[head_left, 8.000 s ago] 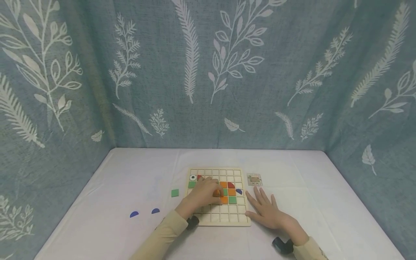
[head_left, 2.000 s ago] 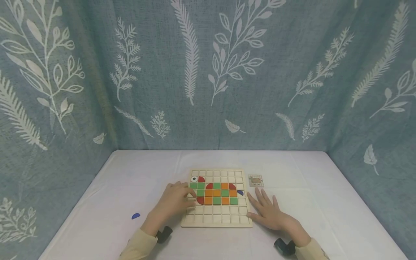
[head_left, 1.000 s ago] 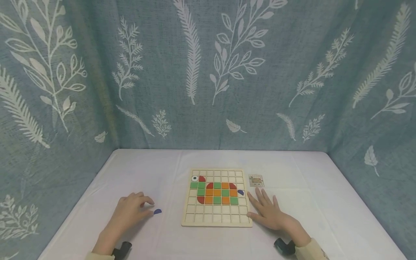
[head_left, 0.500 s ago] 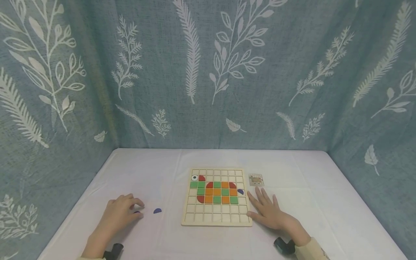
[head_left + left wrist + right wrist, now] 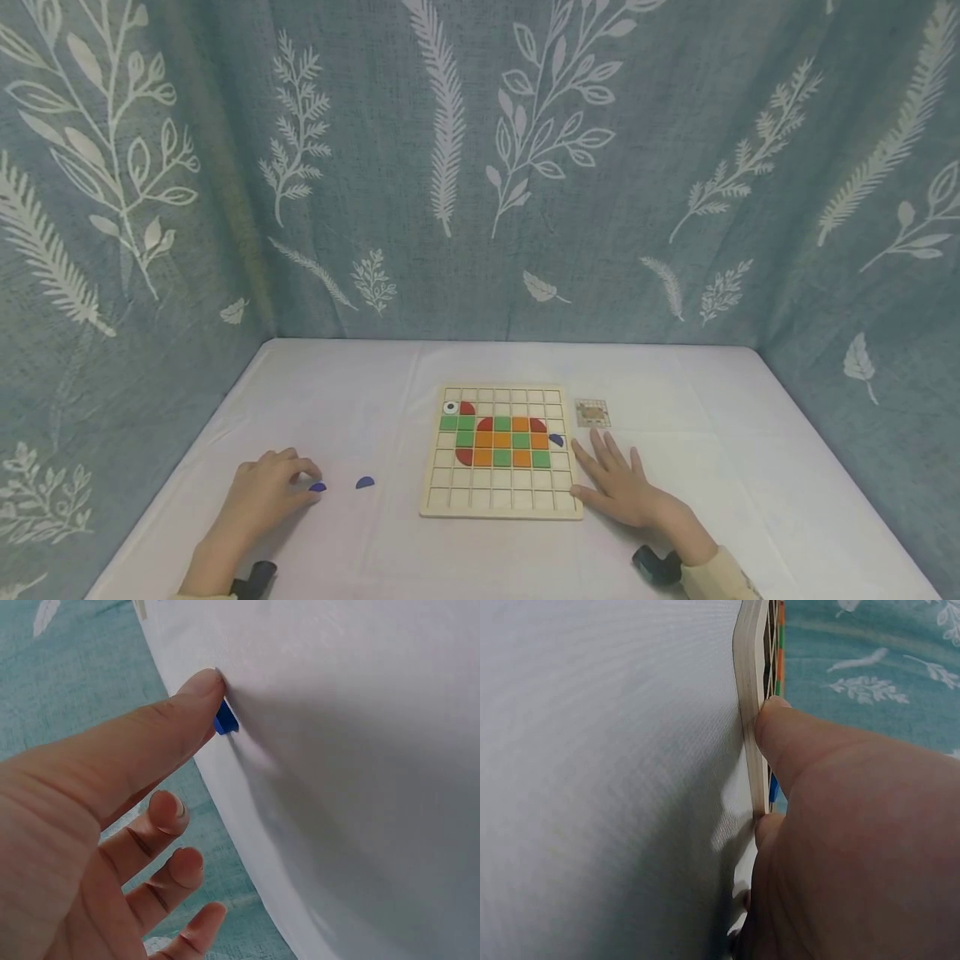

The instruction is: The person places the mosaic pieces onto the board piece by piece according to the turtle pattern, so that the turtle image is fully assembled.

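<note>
My left hand (image 5: 262,498) is low over the left part of the table, pinching a blue half-circle tile (image 5: 318,487) between thumb and index finger. In the left wrist view the thumb covers most of that tile (image 5: 226,718); the other fingers curl loosely. A second blue half-circle tile (image 5: 364,482) lies just right of this hand. The wooden grid board (image 5: 501,510) holds green, orange and red tiles, a round eye tile (image 5: 450,407) and a blue half-circle (image 5: 556,440). My right hand (image 5: 622,487) lies with fingers spread, thumb touching the board's right edge.
A small picture card (image 5: 593,412) lies right of the board, just beyond the right fingertips. White cloth covers the table (image 5: 337,392). A patterned blue-green curtain (image 5: 480,283) stands behind it and at both sides.
The left hand has left the board and moved left across the table, taking hold of the farther blue half-circle. The loose green square is gone from the table beside the board. The right hand stays put.
</note>
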The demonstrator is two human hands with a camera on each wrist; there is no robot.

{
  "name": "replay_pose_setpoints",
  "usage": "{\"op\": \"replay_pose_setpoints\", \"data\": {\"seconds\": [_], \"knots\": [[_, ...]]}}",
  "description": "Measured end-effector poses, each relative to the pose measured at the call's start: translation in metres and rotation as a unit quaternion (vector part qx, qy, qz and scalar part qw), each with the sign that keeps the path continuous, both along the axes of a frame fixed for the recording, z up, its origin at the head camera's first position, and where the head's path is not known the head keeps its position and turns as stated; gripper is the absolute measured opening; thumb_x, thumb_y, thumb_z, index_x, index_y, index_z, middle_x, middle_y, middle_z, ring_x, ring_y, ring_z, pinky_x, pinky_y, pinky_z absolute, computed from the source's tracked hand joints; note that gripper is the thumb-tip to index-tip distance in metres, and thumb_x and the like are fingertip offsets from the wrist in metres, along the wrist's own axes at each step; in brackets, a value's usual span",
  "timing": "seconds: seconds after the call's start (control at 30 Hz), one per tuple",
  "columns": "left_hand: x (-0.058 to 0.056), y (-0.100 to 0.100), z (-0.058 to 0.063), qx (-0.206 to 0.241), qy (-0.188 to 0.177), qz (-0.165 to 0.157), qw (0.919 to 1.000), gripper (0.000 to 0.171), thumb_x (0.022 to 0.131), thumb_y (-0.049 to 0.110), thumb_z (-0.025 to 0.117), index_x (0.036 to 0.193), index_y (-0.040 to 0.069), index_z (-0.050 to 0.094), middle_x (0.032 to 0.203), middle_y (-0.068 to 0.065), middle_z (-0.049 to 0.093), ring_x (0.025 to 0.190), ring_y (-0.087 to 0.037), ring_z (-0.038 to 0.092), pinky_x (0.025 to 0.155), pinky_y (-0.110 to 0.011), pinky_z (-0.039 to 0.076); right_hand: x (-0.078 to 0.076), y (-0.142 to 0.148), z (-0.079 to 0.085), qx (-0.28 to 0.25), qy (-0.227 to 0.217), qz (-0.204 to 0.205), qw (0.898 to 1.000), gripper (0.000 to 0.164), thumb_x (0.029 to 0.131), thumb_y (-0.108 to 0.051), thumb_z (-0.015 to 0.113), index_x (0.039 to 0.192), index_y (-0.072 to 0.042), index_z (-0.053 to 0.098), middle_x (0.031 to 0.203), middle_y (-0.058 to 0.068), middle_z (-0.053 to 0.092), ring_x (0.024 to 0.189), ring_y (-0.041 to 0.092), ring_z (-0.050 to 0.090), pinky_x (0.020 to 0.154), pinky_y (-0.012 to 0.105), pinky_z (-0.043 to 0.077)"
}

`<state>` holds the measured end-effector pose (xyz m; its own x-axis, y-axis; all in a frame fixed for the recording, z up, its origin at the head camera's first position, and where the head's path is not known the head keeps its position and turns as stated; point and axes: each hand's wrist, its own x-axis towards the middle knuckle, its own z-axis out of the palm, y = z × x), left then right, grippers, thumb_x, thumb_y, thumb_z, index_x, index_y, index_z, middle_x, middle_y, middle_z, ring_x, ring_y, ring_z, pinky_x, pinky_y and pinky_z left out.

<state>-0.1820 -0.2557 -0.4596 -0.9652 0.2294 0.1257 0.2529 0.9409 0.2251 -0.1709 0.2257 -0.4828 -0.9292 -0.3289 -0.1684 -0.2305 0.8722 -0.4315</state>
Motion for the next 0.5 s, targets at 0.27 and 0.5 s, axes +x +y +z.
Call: {"op": "replay_pose_setpoints", "data": {"seconds": [0.27,0.5], "knots": [[0.0006,-0.0044,-0.0024,0.006,0.011,-0.005,0.9999,0.011,0.07,0.023,0.077,0.076,0.02,0.068,0.068,0.008,0.047,0.068,-0.013,0.043,0.065,-0.047,0.038,-0.0009,-0.0003,0.0002,0.0,0.0,-0.003,1.0,0.07,0.092,-0.053,0.04,0.148,-0.016,0.019,0.154,0.018,0.0,0.14,0.039,-0.007,0.103,0.063,-0.01],[-0.0014,0.0044,0.0023,0.001,0.031,-0.016,0.9994,0.012,0.07,0.024,0.077,0.077,0.02,0.068,0.067,0.008,0.046,0.065,-0.011,0.041,0.061,-0.039,0.036,-0.0006,-0.0009,-0.0007,0.002,0.002,-0.005,1.0,0.07,0.092,-0.053,0.039,0.148,-0.016,0.018,0.154,0.018,0.0,0.14,0.039,-0.007,0.104,0.063,-0.01]]}}
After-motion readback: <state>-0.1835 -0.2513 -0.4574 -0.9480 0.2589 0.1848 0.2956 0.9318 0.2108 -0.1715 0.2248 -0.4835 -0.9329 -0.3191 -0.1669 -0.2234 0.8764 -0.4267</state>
